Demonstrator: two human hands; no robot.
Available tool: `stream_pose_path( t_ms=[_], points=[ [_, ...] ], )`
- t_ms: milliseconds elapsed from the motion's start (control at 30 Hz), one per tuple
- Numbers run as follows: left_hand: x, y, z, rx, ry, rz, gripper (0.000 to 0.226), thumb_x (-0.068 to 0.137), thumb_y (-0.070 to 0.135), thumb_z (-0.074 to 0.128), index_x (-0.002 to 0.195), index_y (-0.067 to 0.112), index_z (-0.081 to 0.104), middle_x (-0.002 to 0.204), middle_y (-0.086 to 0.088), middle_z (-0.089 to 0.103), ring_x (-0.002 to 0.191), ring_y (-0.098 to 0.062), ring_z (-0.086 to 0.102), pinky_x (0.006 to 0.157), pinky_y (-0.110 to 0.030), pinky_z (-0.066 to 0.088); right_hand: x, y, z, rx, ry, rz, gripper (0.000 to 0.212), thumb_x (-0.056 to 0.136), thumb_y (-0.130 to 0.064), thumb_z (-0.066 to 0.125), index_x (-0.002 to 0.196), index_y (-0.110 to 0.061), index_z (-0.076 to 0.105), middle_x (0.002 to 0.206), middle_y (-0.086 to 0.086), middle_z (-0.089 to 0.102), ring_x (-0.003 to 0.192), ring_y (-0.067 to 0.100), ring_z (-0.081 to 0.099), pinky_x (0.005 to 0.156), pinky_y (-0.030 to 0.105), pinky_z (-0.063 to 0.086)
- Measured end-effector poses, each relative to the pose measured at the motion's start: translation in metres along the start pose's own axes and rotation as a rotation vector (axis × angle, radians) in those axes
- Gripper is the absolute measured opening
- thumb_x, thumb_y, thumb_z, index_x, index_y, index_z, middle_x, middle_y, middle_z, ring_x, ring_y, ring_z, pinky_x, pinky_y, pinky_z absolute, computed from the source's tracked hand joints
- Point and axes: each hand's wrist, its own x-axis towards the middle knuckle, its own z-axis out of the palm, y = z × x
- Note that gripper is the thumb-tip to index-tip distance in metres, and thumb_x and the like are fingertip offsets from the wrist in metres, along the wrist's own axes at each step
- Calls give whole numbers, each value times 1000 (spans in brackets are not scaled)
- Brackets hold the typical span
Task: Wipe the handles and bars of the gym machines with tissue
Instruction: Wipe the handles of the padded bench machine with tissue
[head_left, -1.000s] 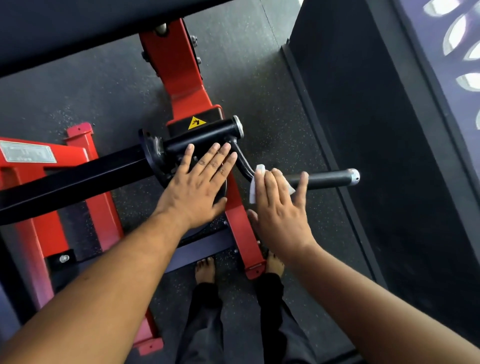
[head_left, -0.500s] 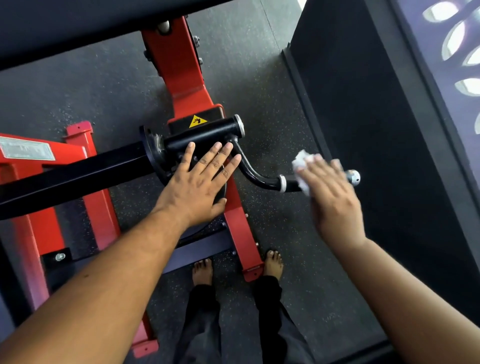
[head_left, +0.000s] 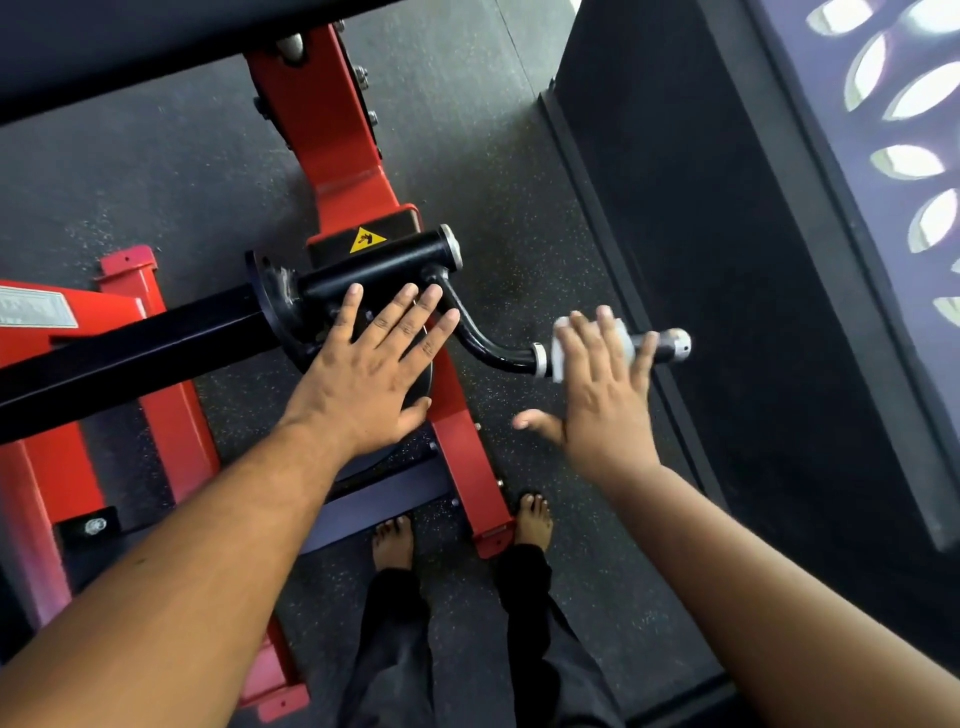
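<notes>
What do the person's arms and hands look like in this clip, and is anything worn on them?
Both forearms are bare to the frame edge: no sleeves show. The left hand and the right hand wear no gloves, and no rings, watch or bands are visible on fingers or wrists. The right hand is slightly blurred. Lower down, dark trousers and bare feet show.
</notes>
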Motion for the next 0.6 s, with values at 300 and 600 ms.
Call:
stream_pose_path(
  t_ms=[300, 600],
  points=[
    [1, -1, 5, -37, 51, 11, 101, 95, 62, 42, 160, 20, -25, 170, -9, -20, 159, -25, -9, 123, -65, 2, -14, 22, -5, 128, 144, 42, 93, 96, -76, 11, 158, -11, 34, 164, 8, 34, 157, 30, 14, 122, 63, -8],
    [2, -1, 4, -32, 27, -3, 102, 96, 65, 38, 157, 21, -31, 169, -8, -25, 159, -26, -10, 123, -64, 0, 28, -5, -21, 111, -1, -87, 98, 85, -89, 8, 113, -14, 65, 107, 5, 67, 107, 31, 62, 101, 46, 42]
  ],
)
